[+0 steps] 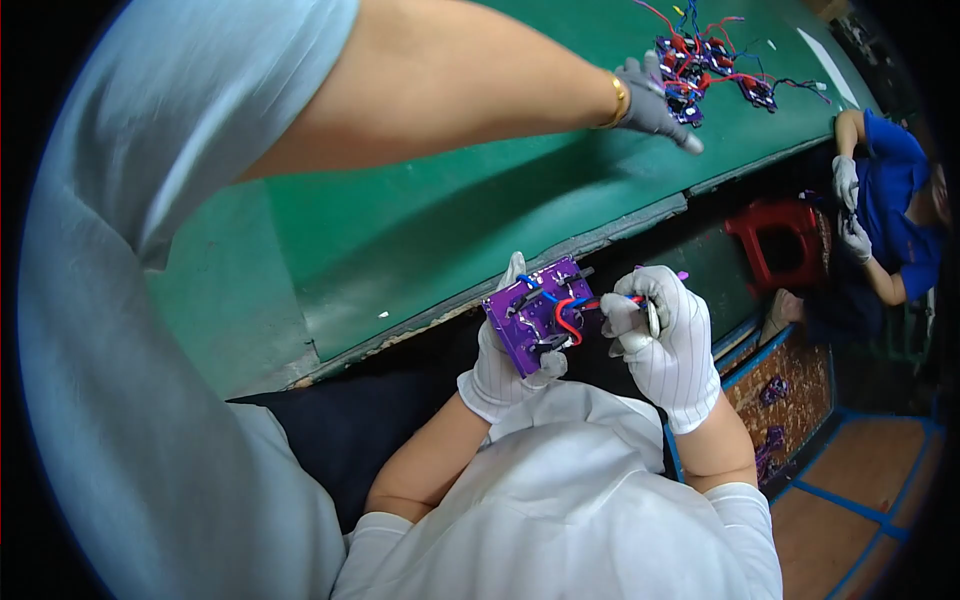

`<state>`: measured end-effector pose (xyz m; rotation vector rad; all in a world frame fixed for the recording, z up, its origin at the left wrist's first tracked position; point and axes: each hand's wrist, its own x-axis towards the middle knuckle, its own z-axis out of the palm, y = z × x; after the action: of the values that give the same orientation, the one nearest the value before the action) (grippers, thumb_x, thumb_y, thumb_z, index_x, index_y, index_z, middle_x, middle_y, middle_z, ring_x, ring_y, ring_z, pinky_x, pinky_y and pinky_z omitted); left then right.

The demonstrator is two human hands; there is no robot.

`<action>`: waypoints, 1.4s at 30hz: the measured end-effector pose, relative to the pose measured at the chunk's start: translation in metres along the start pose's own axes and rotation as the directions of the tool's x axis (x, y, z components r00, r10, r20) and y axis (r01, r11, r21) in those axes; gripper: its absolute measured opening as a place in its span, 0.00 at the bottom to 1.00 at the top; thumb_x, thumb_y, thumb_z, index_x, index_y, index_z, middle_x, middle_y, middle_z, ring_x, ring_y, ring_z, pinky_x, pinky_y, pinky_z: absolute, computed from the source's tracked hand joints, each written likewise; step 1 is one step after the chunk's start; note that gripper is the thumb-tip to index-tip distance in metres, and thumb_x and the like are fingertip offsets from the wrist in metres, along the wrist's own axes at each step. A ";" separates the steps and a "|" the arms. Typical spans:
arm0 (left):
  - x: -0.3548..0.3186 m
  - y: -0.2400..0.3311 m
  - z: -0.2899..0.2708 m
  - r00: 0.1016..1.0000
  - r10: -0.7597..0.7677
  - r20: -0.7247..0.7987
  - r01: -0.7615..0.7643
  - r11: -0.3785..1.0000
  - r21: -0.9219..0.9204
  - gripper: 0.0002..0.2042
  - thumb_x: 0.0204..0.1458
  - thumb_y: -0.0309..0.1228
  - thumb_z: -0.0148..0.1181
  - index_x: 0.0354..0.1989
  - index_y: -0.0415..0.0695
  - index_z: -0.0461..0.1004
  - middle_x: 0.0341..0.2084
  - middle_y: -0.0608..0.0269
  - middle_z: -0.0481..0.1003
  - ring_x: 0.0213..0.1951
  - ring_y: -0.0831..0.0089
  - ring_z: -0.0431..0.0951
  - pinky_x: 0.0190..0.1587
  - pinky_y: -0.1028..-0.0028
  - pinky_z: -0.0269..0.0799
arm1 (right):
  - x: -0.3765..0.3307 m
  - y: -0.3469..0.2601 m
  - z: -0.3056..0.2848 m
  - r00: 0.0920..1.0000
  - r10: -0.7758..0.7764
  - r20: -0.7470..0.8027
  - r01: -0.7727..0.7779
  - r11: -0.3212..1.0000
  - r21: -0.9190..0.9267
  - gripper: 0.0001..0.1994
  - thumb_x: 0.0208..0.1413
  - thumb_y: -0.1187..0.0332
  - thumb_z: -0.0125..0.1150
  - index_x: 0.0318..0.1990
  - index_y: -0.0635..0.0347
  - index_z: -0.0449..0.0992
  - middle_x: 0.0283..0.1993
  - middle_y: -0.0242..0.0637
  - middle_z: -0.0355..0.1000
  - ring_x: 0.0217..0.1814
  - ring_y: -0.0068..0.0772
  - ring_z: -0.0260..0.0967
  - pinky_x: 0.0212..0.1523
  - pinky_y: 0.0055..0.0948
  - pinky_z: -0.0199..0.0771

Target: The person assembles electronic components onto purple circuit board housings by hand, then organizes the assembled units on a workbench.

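My left hand [493, 378], in a white glove, is closed round the edges of a purple circuit board [528, 325]. The board is tilted in front of my lap, with black parts and a looped red wire [570, 328] on its face. Red and blue wires run from its right side to my right hand [675, 345]. This hand, in a white striped glove, pinches the wires just beside the board. A small pale, shiny thing shows between its fingers, too small to name. The wire ends are mostly hidden by the glove.
A co-worker's arm crosses the green table [400, 230] from the left, its grey-gloved hand [652, 105] beside a pile of wired purple boards [690, 65]. To the right are a red stool [775, 245], a person in blue [900, 160] and a blue-edged wooden tray [800, 380] with boards.
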<state>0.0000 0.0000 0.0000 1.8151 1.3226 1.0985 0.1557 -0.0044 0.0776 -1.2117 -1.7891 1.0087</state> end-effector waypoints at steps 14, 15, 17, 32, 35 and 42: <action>-0.048 0.027 0.045 0.948 -0.284 0.145 0.304 0.666 -0.681 0.53 0.40 0.39 0.70 0.65 0.34 0.34 0.53 0.55 0.63 0.53 0.70 0.67 0.56 0.70 0.62 | -0.024 0.041 -0.034 0.975 0.148 -0.163 -0.132 0.986 0.106 0.04 0.53 0.75 0.54 0.35 0.66 0.69 0.30 0.34 0.68 0.24 0.20 0.68 0.18 0.16 0.67; -0.049 0.027 0.048 0.938 -0.284 0.198 0.338 0.628 -0.701 0.53 0.40 0.47 0.69 0.65 0.36 0.37 0.53 0.57 0.64 0.52 0.71 0.68 0.55 0.71 0.64 | -0.026 0.042 -0.039 0.981 0.140 -0.137 -0.131 0.988 0.077 0.04 0.53 0.75 0.55 0.34 0.66 0.69 0.29 0.34 0.68 0.24 0.20 0.68 0.19 0.17 0.67; -0.055 0.025 0.046 0.915 -0.305 0.264 0.400 0.613 -0.681 0.52 0.41 0.50 0.67 0.65 0.36 0.39 0.52 0.57 0.65 0.52 0.71 0.68 0.54 0.71 0.64 | -0.029 0.049 -0.049 0.992 0.064 -0.111 -0.073 0.995 -0.071 0.06 0.52 0.72 0.56 0.33 0.66 0.69 0.25 0.37 0.67 0.21 0.26 0.68 0.22 0.23 0.67; -0.067 0.032 0.070 0.851 -0.352 0.390 0.453 0.116 -0.884 0.33 0.52 0.47 0.54 0.64 0.49 0.51 0.64 0.63 0.51 0.64 0.62 0.53 0.62 0.53 0.52 | -0.045 0.061 -0.068 0.997 -0.040 -0.073 0.033 0.996 -0.087 0.06 0.50 0.71 0.57 0.28 0.64 0.69 0.18 0.40 0.65 0.18 0.37 0.64 0.21 0.29 0.63; -0.067 0.035 0.070 0.813 -0.383 0.439 0.485 0.027 -0.874 0.34 0.50 0.51 0.53 0.63 0.47 0.53 0.62 0.56 0.54 0.61 0.57 0.58 0.58 0.47 0.58 | -0.044 0.061 -0.068 0.999 -0.013 -0.034 0.011 0.997 -0.073 0.05 0.49 0.72 0.56 0.27 0.64 0.69 0.18 0.39 0.65 0.17 0.34 0.63 0.20 0.28 0.62; -0.071 0.012 0.059 0.774 -0.086 0.628 0.492 -0.544 -0.680 0.27 0.58 0.48 0.37 0.59 0.43 0.59 0.54 0.47 0.65 0.51 0.53 0.70 0.47 0.52 0.71 | -0.041 0.062 -0.064 0.965 -0.232 0.121 0.222 0.971 0.091 0.03 0.48 0.77 0.55 0.26 0.62 0.68 0.21 0.39 0.67 0.16 0.33 0.65 0.19 0.28 0.64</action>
<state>0.0471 -0.0720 -0.0342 -0.0964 0.1360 0.8694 0.2474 -0.0152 0.0426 -0.8868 -1.9214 1.0316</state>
